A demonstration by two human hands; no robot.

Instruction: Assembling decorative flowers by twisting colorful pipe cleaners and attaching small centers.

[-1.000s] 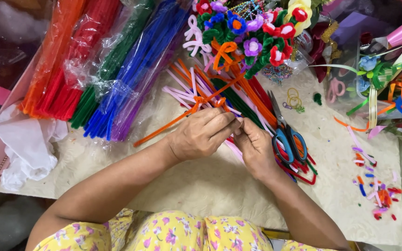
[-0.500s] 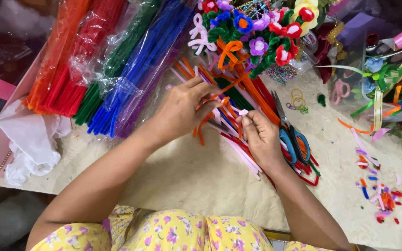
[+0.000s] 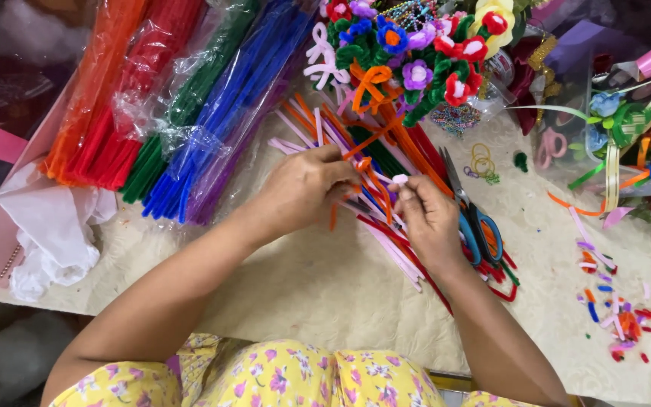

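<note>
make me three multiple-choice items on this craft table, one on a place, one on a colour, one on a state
1. Where do the blue-handled scissors lie?
A. beside the right hand
B. on the white tissue paper
C. inside a bag

2. Which colour is the outermost bagged bundle of fuzzy craft stems, farthest from the flowers?
A. purple
B. orange
C. green

3. What is the left hand doing?
A. lying flat
B. cutting
C. pinching an orange fuzzy stem

Answers: 1 A, the scissors lie just beyond the right hand's knuckles; 2 B, the orange bundle lies at the row's far end; 3 C, its fingertips close on the stem.
</note>
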